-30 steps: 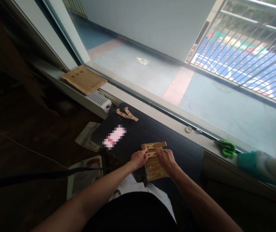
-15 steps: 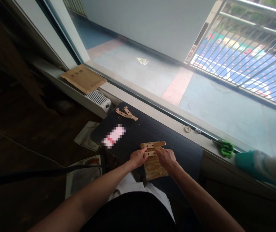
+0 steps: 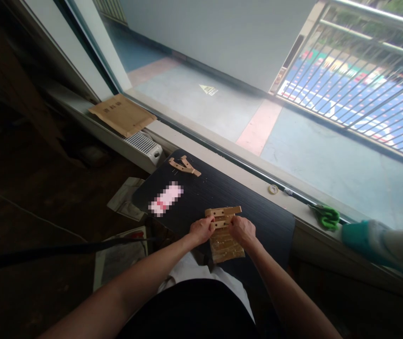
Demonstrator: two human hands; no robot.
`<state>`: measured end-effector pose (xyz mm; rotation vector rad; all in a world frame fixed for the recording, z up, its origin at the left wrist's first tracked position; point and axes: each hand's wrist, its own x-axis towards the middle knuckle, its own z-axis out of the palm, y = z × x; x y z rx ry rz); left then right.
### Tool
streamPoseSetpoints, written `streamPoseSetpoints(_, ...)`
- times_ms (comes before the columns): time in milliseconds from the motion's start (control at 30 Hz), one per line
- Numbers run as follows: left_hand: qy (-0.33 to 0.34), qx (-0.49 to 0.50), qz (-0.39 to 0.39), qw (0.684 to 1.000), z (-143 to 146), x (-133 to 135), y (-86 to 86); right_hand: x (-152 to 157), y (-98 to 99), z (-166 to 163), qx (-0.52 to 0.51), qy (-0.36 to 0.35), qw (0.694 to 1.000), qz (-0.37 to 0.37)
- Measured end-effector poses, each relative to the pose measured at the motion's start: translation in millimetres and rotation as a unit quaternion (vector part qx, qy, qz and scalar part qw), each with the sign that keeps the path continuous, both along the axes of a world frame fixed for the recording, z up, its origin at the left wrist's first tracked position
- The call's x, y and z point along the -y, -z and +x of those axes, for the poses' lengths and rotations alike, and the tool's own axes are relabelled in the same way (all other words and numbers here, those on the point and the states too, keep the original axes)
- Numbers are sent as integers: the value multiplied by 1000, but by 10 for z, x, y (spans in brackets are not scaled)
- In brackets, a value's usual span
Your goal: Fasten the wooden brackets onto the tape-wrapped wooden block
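A light wooden forked piece (image 3: 220,213), with dark round holes along its two bars, lies across a tan block wrapped in shiny clear film or tape (image 3: 227,248) at the table's near edge. My left hand (image 3: 202,230) is closed on the left end of the piece, thumb and fingers pinching the lower bar. Against the right part of that bar is my right hand (image 3: 243,230), fingers curled in; whatever they hold is hidden. Farther back on the table rests a similar forked wooden piece (image 3: 187,166), with thin pins or nails beside it.
The dark table (image 3: 268,221) stands against the window sill. A blurred pink-white item (image 3: 166,198) lies on its left side. Along the sill are a tape roll (image 3: 273,189), green-handled scissors (image 3: 328,217) and a teal-and-white object (image 3: 357,235). A brown envelope (image 3: 122,114) lies at the left.
My right hand has shifted slightly and its fingers are curled in more tightly. The left hand and the wooden piece look unmoved.
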<state>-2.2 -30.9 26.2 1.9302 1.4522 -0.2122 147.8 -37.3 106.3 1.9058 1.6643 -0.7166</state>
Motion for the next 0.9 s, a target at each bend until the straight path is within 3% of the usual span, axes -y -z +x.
streamPoseSetpoints(367,1,2,-3,1000,-11,3,14,-3,-164,-30,-66,-121,990,19)
streamPoseSetpoints(733,-4,-4,-3,1000,9,6,-4,-11,-2,-11,12,-1,999,48)
streamPoseSetpoints(900,-7,1,2,1000,2,10,-17,-29,-129,-11,-4,-39,999,26)
